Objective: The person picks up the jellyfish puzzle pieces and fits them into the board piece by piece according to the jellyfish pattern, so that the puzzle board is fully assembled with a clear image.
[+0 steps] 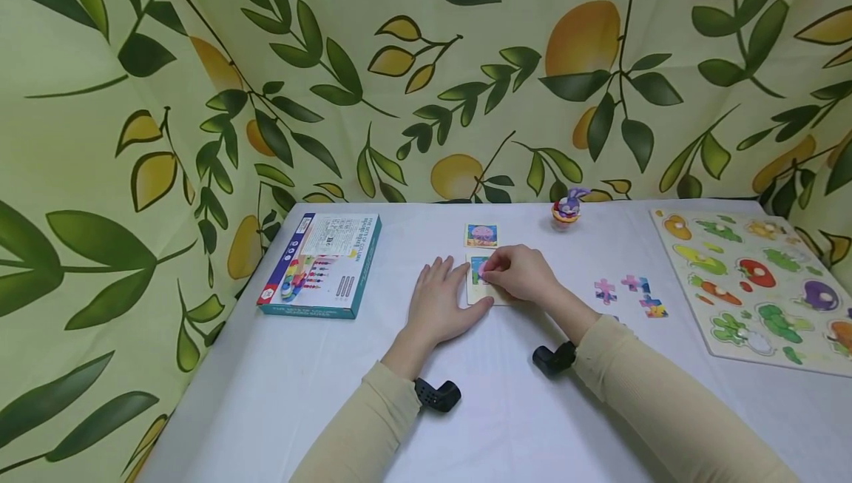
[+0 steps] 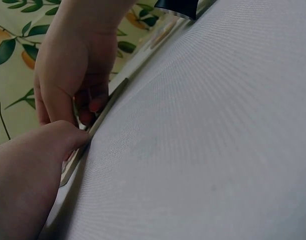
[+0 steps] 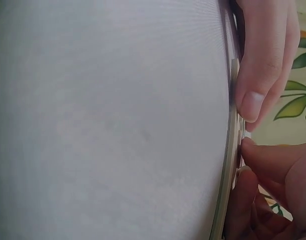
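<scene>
A small pale puzzle board (image 1: 475, 292) with a blue-green picture section (image 1: 475, 267) lies on the white table, partly covered by both hands. My left hand (image 1: 437, 307) rests at its left side, fingers extended, the thumb (image 2: 73, 136) touching the board's near edge. My right hand (image 1: 526, 273) is over the board's right part, pinching a small pink puzzle piece (image 1: 484, 269) between thumb and fingers against the picture; the fingers hide most of it. Behind the board lies a small picture card (image 1: 481, 235) with a pink figure on blue.
Several loose jigsaw pieces (image 1: 606, 291) lie right of my right hand. Further right is a large vegetable board (image 1: 752, 298). A flat game box (image 1: 319, 267) lies at left. A purple-eared toy figure (image 1: 566, 209) stands at the back, before a leaf-patterned curtain (image 1: 399, 135).
</scene>
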The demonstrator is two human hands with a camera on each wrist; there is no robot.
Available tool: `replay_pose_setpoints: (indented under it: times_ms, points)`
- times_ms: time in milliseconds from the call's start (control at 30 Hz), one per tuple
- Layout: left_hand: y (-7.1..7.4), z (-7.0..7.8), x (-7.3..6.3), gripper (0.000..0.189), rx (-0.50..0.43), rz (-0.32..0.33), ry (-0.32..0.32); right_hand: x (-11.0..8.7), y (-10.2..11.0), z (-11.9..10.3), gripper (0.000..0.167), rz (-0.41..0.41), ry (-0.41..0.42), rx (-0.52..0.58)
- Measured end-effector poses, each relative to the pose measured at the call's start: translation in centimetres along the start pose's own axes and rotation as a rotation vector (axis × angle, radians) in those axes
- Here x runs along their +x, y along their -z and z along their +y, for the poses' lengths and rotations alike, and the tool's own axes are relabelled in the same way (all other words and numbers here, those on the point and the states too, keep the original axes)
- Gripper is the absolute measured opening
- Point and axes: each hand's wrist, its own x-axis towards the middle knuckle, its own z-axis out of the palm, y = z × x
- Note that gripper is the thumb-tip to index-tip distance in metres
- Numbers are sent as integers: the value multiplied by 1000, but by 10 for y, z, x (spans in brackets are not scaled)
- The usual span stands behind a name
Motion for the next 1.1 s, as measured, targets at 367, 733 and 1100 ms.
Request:
replay_pose_setpoints:
  times_ms: [367, 733, 1100]
  points:
    - [2, -1, 0, 80, -15, 9, -7, -4, 13, 0, 17, -107, 94, -19]
    - [0, -2, 1, 80, -10, 10, -16, -16, 36, 20, 20, -102, 65, 15]
    - [-1, -1, 1, 80, -7, 4, -13, -32, 56, 40, 25, -84, 9, 11]
